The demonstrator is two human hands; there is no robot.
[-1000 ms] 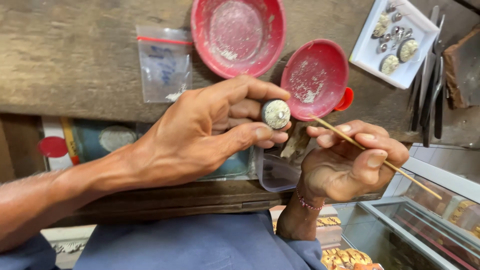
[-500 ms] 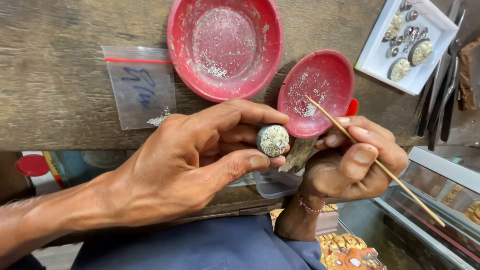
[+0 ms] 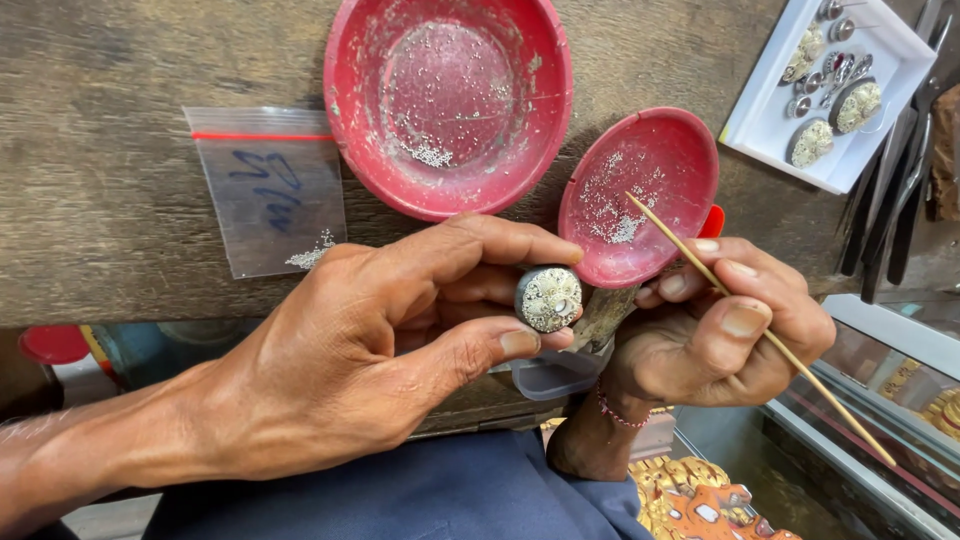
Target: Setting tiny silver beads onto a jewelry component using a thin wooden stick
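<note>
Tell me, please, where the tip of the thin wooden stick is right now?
In the head view, right of centre, the stick, held in the right hand, has its tip over the small red dish, by the loose beads, just right of the large red bowl.

place: jewellery workshop | signs: worn wooden bench [image 3: 120,200], red bead dishes [image 3: 447,100], white tray of ornaments [image 3: 770,125], pliers [image 3: 890,210]
</note>
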